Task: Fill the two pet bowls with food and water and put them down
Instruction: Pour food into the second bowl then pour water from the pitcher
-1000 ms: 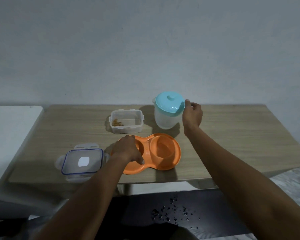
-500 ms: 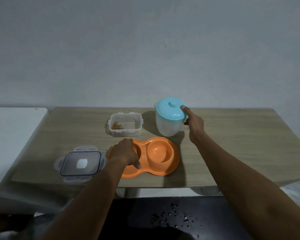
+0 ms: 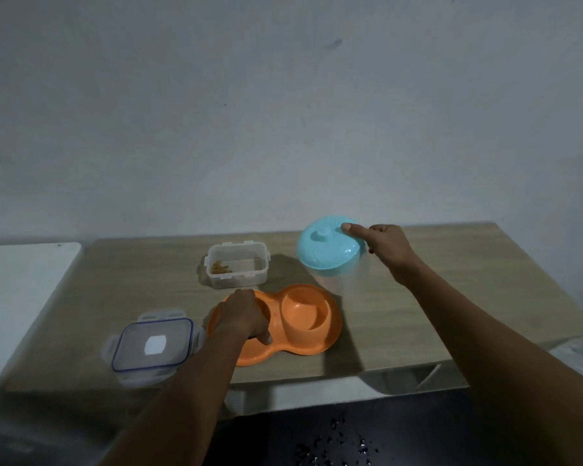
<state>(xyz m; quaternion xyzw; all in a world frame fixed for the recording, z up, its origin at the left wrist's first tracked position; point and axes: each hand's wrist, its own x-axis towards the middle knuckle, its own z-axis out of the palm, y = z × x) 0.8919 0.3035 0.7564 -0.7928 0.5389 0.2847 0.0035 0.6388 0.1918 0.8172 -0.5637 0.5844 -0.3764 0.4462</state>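
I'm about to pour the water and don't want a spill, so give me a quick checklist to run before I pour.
1. Right hand grips the pitcher, thumb on its teal lid: ok.
2. Left hand holds the orange double bowl steady: ok.
3. Right well uncovered: ok.
4. Spout aimed at that well: cannot tell, the pitcher is blurred.
5. Water in the pitcher: cannot tell.
6. Bowl wholly on the table: ok.
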